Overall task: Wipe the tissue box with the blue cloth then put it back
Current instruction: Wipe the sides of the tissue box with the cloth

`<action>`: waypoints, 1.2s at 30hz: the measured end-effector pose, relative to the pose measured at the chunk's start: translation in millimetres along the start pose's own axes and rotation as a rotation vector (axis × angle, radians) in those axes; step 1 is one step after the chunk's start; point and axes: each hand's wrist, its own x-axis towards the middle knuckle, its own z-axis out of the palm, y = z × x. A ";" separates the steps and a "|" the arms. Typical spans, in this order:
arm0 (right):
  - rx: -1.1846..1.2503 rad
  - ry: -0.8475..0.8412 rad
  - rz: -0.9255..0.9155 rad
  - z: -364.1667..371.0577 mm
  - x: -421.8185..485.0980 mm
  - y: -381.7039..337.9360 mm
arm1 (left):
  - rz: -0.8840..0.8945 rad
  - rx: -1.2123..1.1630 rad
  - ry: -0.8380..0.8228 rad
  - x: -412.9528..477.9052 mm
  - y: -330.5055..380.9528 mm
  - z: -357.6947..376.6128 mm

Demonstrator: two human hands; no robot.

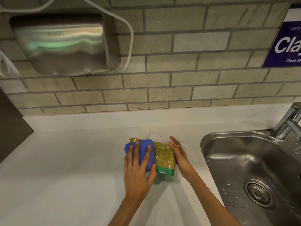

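Note:
The tissue box [165, 156] is a soft yellow-green plastic-wrapped pack with a green band at its near end, lying on the white counter [65, 168]. A white tissue [154, 136] sticks out at its far side. The blue cloth [145, 150] covers the pack's left half. My left hand [138, 170] lies flat on the cloth, fingers spread, pressing it onto the pack. My right hand [180, 156] holds the pack's right side, fingers along its edge.
A steel sink [241, 162] with a drain [258, 194] lies just right of my right hand, and a chrome tap [288, 123] stands behind it. On the brick wall hang a metal dispenser [63, 44], a white cable and a blue sign [286, 43].

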 end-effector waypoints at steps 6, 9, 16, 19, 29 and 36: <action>-0.027 -0.003 -0.001 0.0 0.1 -0.8 | -0.135 0.001 -0.031 20.6 22.0 -1.7; -0.030 -0.004 -0.001 -4.4 1.0 -0.8 | 0.107 0.026 -0.018 7.3 15.1 8.3; -0.077 0.010 0.094 -5.3 1.3 0.6 | -0.151 -0.103 0.034 16.1 2.9 4.0; -0.068 0.043 0.110 -8.3 2.0 -1.9 | -0.056 -0.086 0.056 12.9 3.4 8.7; -0.032 -0.001 0.100 -10.7 3.9 -6.0 | 0.039 -0.104 0.016 11.3 29.2 13.9; -0.054 -0.035 0.100 -6.6 3.0 -6.3 | -0.147 -0.103 0.062 18.2 11.8 6.2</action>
